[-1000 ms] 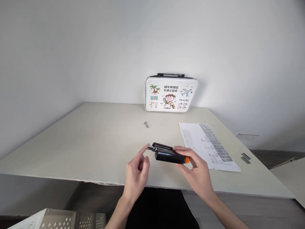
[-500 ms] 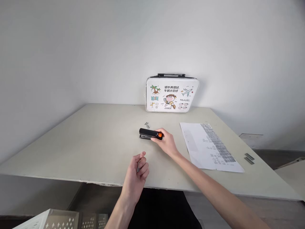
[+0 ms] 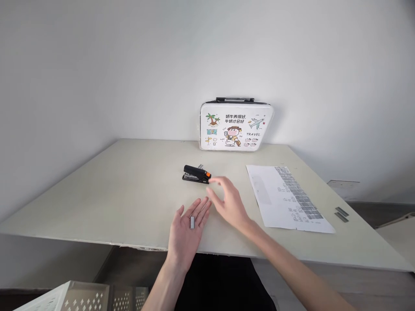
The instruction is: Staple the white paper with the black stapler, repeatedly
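Observation:
My left hand (image 3: 186,233) is palm up with its fingers stretched out, above the table's near edge. A small grey strip of staples (image 3: 192,222) lies loose across the base of its fingers. Just beyond, my right hand (image 3: 228,203) is empty, thumb and fingers apart, close to the stapler's right end. The black stapler (image 3: 196,173) with an orange patch rests on the table, its arm slightly raised at the left end. Behind it part of another staple strip (image 3: 200,166) peeks out; the stapler covers the rest.
A white printed case (image 3: 236,127) leans against the wall at the back of the pale table (image 3: 106,190). To the right lies a printed sheet of paper (image 3: 266,194), with two staple strips (image 3: 341,214) near the right edge. White perforated baskets (image 3: 86,298) stand below at left.
My right hand has let go of the stapler, which now rests slightly farther left and back. My left hand has uncurled, showing the staple strip on it.

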A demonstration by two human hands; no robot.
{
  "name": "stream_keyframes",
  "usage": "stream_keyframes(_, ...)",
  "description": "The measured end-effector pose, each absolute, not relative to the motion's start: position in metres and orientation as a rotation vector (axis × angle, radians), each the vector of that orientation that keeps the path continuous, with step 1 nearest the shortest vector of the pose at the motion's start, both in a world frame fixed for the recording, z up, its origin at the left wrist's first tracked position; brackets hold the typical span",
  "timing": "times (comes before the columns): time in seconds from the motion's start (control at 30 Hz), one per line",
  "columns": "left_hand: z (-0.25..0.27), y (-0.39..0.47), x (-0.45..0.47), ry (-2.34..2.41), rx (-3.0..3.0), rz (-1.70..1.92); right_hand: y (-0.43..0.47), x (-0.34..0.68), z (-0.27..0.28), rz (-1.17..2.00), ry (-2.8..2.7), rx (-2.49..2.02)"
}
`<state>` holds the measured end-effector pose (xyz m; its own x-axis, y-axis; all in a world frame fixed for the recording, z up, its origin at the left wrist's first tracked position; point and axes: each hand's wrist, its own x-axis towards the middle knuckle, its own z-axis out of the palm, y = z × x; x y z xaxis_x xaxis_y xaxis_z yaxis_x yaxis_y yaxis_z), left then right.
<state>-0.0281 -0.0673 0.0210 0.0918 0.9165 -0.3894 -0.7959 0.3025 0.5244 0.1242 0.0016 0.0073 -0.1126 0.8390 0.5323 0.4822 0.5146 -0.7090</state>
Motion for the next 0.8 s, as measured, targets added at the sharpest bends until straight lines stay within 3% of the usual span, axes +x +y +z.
stream_keyframes(0.17, 0.023, -0.071, -0.016, 0.683, 0.302, 1.139, -0.073, 0.134, 0.015, 0.447, -2.096, -1.004)
stream_keyframes(0.43, 0.013, -0.072, 0.017, 0.805, 0.519, 1.058, -0.079, 0.176, 0.01, 0.466, -2.021, -1.129)
stream_keyframes(0.67, 0.005, -0.042, -0.017, 1.216, 1.361, 1.135, -0.053, 0.35, -0.01, 0.006, -1.791, -1.681)
stream_keyframes(0.8, 0.003, -0.032, -0.037, 1.279, 1.541, 1.065, -0.042, 0.442, -0.041, -0.22, -1.751, -1.906)
